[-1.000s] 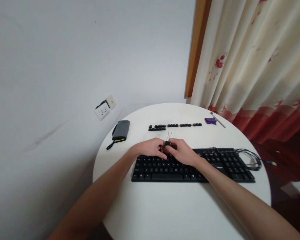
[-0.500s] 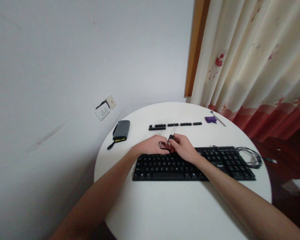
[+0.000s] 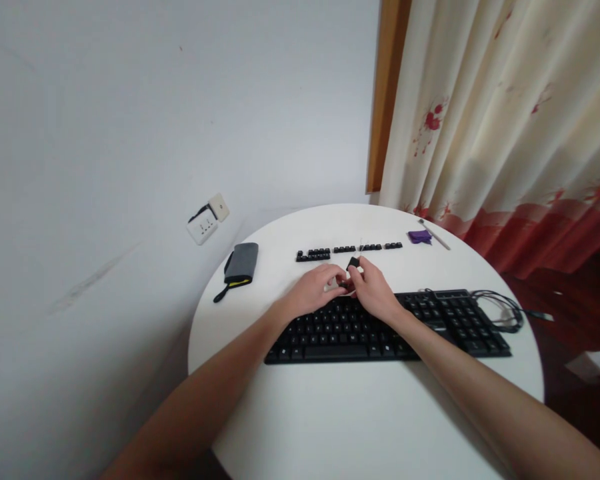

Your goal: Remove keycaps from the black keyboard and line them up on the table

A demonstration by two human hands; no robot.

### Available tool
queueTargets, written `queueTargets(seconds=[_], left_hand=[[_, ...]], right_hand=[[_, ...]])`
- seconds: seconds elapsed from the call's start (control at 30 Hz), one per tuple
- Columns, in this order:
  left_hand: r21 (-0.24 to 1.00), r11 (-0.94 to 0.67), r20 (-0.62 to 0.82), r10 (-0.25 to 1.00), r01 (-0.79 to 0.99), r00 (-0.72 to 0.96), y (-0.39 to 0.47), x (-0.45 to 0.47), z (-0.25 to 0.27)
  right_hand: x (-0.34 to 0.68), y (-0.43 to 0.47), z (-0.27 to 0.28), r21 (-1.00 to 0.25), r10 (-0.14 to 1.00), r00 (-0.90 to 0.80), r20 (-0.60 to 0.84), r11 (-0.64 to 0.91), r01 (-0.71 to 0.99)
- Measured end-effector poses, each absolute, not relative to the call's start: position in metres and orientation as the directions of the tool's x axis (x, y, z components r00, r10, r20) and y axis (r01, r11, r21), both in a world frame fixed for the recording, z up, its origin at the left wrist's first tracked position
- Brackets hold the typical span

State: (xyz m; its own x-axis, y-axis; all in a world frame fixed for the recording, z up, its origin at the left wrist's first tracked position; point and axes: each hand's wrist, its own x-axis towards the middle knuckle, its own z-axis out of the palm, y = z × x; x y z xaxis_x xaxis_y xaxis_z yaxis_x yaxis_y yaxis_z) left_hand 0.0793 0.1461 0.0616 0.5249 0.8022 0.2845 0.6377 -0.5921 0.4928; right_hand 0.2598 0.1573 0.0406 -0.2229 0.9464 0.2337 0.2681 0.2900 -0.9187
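the right hand pinches the puller near the far edge of the keyboard, which lies on the table. the left hand is curled just beside; whether it holds anything cannot be told. loose keycaps lie beyond.

From where I stand, a round white table carries everything, its far side close to the wall. A black keyboard lies flat across the middle, and at its right end a black cable sits loosely coiled, its tip poking out past the table's edge. Behind the keyboard, small black keys are set out in a broken line, the leftmost group two rows deep. A folded grey cloth with a yellow lining lies near the left rim; towards the far right, a purple cloth rests just beside a slim brush.
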Motion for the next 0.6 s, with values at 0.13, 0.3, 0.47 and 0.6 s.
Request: queueTargets(seconds=[0.13, 0.3, 0.47, 0.6], left_hand=[[0.364, -0.684, 0.349, 0.73, 0.633, 0.588, 0.1486, 0.0779, 0.0592], [0.225, -0.755, 0.425, 0.645, 0.616, 0.636, 0.1529, 0.0748, 0.0547], [0.162, -0.75, 0.472, 0.63, 0.641, 0.617, 0.1513, 0.0752, 0.0558], [0.158, -0.752, 0.488, 0.623, 0.64, 0.612, 0.1492, 0.077, 0.0586]], right_hand=[[0.2612, 0.1591, 0.0405, -0.903, 0.948, -0.206, 0.244, 0.299, 0.307], [0.2622, 0.1617, 0.0376, -0.877, 0.935, -0.199, 0.293, 0.346, 0.334], [0.262, 0.1635, 0.0347, -0.874, 0.929, -0.21, 0.303, 0.359, 0.328], [0.2622, 0.1627, 0.0366, -0.891, 0.937, -0.212, 0.277, 0.333, 0.309]])
